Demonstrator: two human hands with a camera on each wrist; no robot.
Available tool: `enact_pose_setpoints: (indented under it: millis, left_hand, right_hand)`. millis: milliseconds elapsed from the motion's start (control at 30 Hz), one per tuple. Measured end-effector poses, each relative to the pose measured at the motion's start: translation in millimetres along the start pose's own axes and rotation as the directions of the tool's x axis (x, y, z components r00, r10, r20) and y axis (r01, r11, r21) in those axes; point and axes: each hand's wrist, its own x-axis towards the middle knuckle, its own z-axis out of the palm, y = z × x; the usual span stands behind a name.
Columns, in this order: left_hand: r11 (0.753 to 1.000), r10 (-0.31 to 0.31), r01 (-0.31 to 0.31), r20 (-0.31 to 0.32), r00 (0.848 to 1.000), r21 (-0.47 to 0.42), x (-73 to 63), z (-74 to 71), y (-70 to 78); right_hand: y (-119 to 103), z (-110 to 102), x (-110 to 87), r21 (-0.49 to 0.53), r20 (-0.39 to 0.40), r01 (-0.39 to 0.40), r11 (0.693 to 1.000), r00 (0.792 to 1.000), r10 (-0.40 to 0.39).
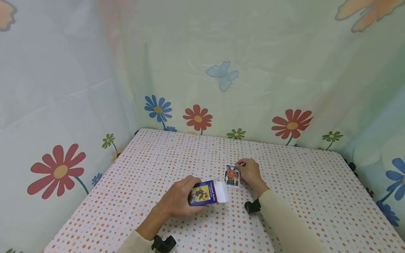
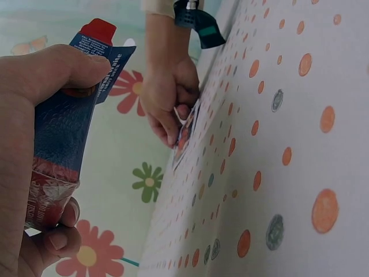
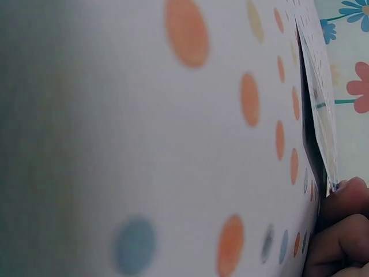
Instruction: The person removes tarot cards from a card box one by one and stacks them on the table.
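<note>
Gripping the box (image 1: 200, 194) above the table (image 1: 177, 158), the left hand (image 1: 180, 197) is at eight o'clock from the card (image 1: 232, 177). The right hand (image 1: 250, 172) pinches this card at its one o'clock corner, one edge slightly raised.

Pale flower-printed sheets (image 1: 186, 66) — lightly creased — surround a polka-dotted table (image 1: 177, 158).

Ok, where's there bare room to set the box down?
The spotted tabletop is bare left of the left hand, between the card and back curtain, and right of the right sleeve. Crowded: from left hand to right hand, with box and card between.
</note>
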Motion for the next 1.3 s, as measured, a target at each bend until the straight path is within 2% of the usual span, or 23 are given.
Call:
enact_pose_setpoints:
  millis: [500,700,833,1000,1300]
  left_hand:
    - [1.0,0.002,-0.002,0.007,1.0,0.011,-0.5,0.8,-0.6]
    - [0.999,-0.004,0.004,0.005,1.0,0.032,-0.2,0.1,-0.5]
    - [0.999,-0.006,0.006,0.01,1.0,0.033,-0.1,-0.1,0.1]
    - [0.999,-0.011,0.01,0.01,1.0,0.032,0.7,0.1,0.2]
    - [1.0,0.0,0.0,0.01,1.0,0.014,-0.4,0.6,0.2]
  right_hand:
    - [-0.1,-0.8,3.4,-0.037,-0.003,0.04,0.999,0.999,-0.04]
    - [0.6,-1.7,3.8,-0.021,0.035,0.046,0.999,0.998,-0.045]
    - [2.1,-2.4,3.8,-0.003,0.068,0.044,0.999,0.997,-0.044]
    - [0.9,-2.9,3.5,-0.006,0.055,0.029,1.0,0.998,-0.029]
    - [-1.4,-4.4,-1.2,0.015,0.088,-0.004,1.0,0.996,0.003]
